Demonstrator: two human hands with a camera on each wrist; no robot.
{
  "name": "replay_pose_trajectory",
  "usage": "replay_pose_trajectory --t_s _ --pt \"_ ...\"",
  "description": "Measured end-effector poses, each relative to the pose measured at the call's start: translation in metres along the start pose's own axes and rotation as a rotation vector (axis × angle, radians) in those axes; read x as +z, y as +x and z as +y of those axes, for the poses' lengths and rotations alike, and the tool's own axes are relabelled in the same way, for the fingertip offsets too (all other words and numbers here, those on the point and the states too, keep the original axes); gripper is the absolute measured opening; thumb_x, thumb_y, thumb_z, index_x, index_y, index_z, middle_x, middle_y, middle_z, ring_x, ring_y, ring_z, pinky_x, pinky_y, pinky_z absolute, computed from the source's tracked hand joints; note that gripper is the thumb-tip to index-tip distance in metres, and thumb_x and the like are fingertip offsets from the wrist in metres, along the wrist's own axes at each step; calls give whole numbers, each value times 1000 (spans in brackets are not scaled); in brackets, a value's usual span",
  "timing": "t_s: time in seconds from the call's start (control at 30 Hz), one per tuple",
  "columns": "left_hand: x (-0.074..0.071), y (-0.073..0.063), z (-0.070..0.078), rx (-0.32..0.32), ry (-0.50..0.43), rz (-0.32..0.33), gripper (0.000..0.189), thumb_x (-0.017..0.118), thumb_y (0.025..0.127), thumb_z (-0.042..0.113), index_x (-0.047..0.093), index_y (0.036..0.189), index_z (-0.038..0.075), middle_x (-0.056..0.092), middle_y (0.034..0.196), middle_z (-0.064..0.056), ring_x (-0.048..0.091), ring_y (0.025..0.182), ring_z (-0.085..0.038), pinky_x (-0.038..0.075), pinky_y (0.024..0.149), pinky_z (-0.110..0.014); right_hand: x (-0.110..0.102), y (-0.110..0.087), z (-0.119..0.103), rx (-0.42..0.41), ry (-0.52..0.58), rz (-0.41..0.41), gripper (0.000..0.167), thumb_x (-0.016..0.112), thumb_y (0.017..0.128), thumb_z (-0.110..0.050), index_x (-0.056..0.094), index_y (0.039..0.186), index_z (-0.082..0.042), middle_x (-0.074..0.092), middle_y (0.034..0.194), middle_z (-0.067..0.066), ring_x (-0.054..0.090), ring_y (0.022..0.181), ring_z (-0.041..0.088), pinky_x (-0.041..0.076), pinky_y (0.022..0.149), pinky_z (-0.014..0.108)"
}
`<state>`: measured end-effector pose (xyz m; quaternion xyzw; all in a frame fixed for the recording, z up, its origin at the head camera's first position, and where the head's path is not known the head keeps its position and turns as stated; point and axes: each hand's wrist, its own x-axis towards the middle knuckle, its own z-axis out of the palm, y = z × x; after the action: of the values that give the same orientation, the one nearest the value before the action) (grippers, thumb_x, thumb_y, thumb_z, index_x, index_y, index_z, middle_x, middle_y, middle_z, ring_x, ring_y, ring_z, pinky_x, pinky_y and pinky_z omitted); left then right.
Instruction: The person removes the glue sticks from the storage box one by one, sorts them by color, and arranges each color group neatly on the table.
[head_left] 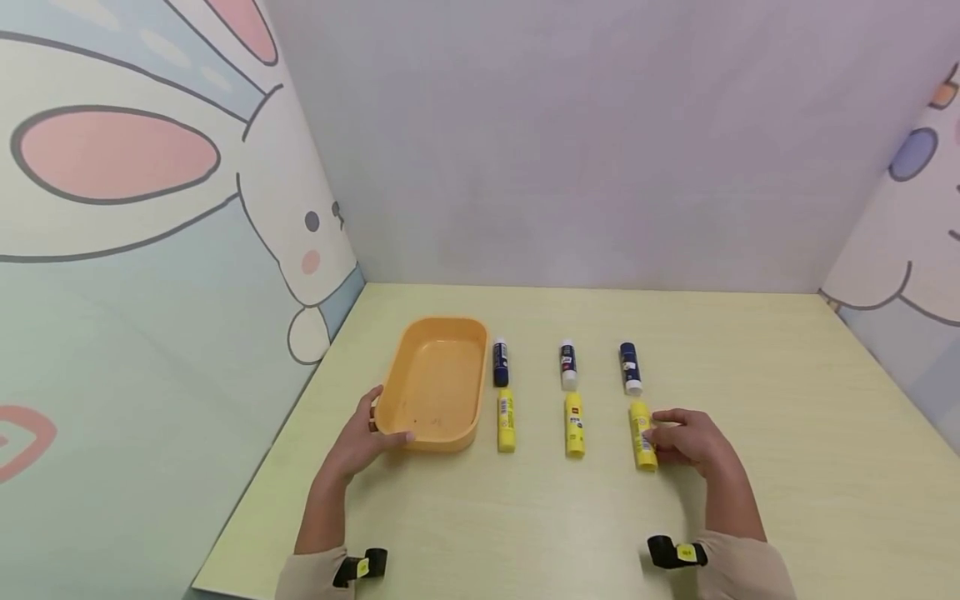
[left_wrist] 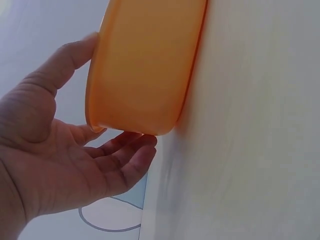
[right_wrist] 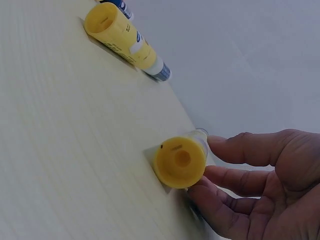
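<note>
At the near left corner of a shallow orange plastic tray [head_left: 431,387], my left hand [head_left: 358,443] holds the wall, thumb at the rim and fingers against the outer side. In the left wrist view the fingers [left_wrist: 140,160] touch the tray's end. My right hand [head_left: 696,440] pinches a yellow glue stick [head_left: 642,435] that lies at the right end of the near row. The right wrist view shows that glue stick's round end [right_wrist: 180,162] beside the thumb [right_wrist: 245,149]. Two more yellow glue sticks, one in the middle [head_left: 574,425] and one nearer the tray [head_left: 506,421], lie untouched.
Behind the yellow row lie three dark blue glue sticks with white parts: left [head_left: 501,362], middle [head_left: 568,364] and right [head_left: 631,367]. The pale wooden table [head_left: 480,517] meets a plain back wall [head_left: 585,167] and side walls with cartoon drawings.
</note>
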<state>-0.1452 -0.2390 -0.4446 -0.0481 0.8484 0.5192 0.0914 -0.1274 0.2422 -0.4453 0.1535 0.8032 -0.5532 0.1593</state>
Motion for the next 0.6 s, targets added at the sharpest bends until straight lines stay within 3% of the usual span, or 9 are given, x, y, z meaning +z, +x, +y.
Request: replay_pose_trajectory --t_s 0.43,0.53,0.6 --pt "-4 -12 1 21 27 81 85 77 77 29 28 143 10 39 135 -18 41 120 -34 43 88 -49 -3 -1 -6 -3 -88 38 61 66 85 -14 37 134 9 54 94 14 54 75 20 50 67 30" --pt "-3 -15 2 66 74 125 84 77 77 29 30 142 8 37 136 -19 39 121 -37 41 90 -51 -6 -2 -6 -51 -129 52 59 63 88 -15 36 134 10 54 100 21 55 77 22 51 67 31" --pt "-2 -17 4 143 112 176 80 77 76 26 34 141 6 38 134 -20 40 120 -39 39 91 -52 -9 -4 -6 -114 -206 80 55 60 90 -17 37 133 9 54 105 25 57 79 24 51 66 33"
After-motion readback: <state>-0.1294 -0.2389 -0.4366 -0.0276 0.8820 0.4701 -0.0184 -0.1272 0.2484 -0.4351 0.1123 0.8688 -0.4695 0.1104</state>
